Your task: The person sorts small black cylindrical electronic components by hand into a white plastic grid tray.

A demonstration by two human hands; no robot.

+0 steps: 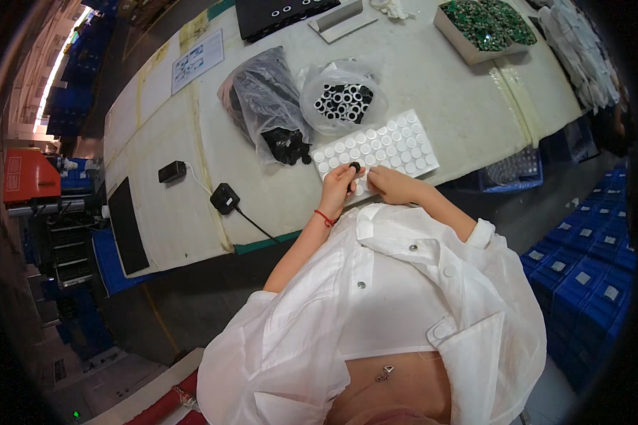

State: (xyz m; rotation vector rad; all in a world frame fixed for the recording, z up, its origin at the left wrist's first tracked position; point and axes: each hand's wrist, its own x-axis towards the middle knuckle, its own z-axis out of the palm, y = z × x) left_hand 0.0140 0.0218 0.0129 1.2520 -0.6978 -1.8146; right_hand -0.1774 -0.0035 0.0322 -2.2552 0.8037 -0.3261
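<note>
My left hand (338, 187) is closed around small black parts, one of which (355, 166) shows at the fingertips; their exact kind is too small to tell. Close beside it, my right hand (393, 185) rests at the near edge of a white tray (430, 161), fingers bent and pressed together; what they hold, if anything, is hidden. Rows of round white caps (377, 144) fill the tray. Just beyond stands an open clear bag (310, 106) of black-and-white rings (344, 103). Left of that lies a grey plastic bag (266, 92) with black pieces (288, 146) spilling from its mouth.
A box of green circuit boards (485, 27) stands at the far right, near a pile of white gloves (578, 53). A black adapter (225, 199) with a cable lies left of my hands. Blue crates (588, 262) are stacked right of the table (184, 241).
</note>
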